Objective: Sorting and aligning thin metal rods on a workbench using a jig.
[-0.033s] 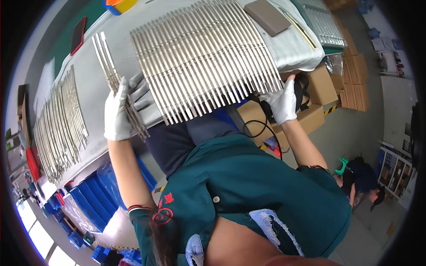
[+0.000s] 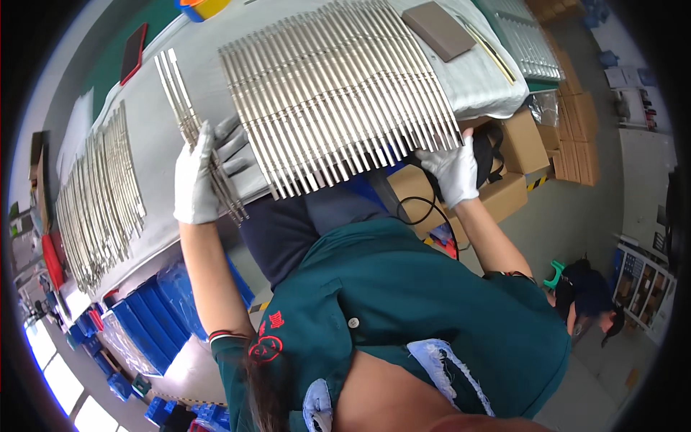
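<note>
On white table (image 2: pixel 165 144): left hand (image 2: pixel 196 176) grips few long silvery metal strips (image 2: pixel 188 122); right hand (image 2: pixel 452 171) curled under wide strip row (image 2: pixel 338 90).

Bright, even daylight (windows glare at lower left), sharp centre, heavy fisheye bending and dark rim.

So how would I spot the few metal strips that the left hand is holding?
Start at the white-covered table and the big sheet of silver rods laid side by side in the middle. Just left of it, the gloved left hand grips a thin bundle of strips, the only ones set apart from the rows.
</note>
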A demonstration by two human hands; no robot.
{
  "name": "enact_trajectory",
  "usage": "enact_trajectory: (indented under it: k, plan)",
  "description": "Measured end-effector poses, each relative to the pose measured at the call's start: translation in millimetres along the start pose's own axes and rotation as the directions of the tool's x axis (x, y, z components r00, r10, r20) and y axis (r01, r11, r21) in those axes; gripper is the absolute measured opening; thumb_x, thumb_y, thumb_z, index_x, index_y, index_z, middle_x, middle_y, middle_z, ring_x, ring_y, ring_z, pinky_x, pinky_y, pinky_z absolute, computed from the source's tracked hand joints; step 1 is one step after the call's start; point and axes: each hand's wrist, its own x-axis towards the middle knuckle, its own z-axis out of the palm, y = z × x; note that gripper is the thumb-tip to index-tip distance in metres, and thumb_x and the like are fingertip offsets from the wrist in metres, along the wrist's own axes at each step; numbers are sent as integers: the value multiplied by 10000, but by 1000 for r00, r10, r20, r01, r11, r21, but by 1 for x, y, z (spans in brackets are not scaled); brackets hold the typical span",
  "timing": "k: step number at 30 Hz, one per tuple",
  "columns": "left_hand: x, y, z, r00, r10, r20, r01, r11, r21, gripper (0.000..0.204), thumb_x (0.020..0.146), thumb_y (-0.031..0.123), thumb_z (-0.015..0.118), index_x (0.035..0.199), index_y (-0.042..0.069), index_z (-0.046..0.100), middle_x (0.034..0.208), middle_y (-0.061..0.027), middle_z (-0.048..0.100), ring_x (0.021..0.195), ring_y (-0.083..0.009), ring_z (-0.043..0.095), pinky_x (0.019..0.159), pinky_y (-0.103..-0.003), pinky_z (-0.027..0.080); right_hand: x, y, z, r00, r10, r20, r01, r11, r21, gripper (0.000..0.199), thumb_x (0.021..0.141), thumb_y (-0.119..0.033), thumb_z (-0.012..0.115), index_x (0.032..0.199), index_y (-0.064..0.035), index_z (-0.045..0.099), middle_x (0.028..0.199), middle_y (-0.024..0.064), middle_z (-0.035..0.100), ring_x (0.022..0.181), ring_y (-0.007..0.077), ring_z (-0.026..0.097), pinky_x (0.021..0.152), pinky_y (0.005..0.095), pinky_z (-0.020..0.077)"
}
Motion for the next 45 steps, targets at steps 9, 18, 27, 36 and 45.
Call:
enact_trajectory:
  k: [9,18,27,36,45]
  plan:
    - [-20,-20,-16,985,156,-76,-174,896,-409,250,932,303,517,914,54,499,1105,-235,586,921,-300,640,688,-337,550,-49,35,20,713,258,652,135,862,-489,378,945,-314,489,1088,24,580,941,112,658,836,154,634,728,258,491]
    - [-91,-52,-20,982,174,-74,-190,904,-384,305,946,349,472,938,45,494,1056,-265,587,783,-283,659,591,-319,565,-40,20,40,885,19,465,48,990,-132,208,923,-246,538,938,-39,532,687,28,551,612,118,545,588,236,437]
    - [-123,-76,-5,997,47,-61,-67,918,-391,307,952,331,462,921,28,494,979,-265,612,721,-270,668,550,-317,564,-44,18,50,940,-29,340,47,998,-45,173,897,-237,582,827,-94,514,634,-14,480,550,91,468,543,237,392]
    - [-142,-111,14,976,-23,215,181,630,-755,284,948,307,485,920,24,473,878,-204,579,675,-218,618,560,-297,545,-47,34,45,927,-40,372,59,997,-40,214,920,-286,553,888,-75,561,649,-3,507,571,98,495,559,242,415]
    - [-152,-115,20,962,-155,225,259,779,-572,302,949,318,478,930,17,480,910,-228,605,728,-250,652,616,-326,553,-74,48,71,607,136,783,292,878,-379,397,935,-334,508,1123,10,570,836,65,623,831,125,610,747,254,482]
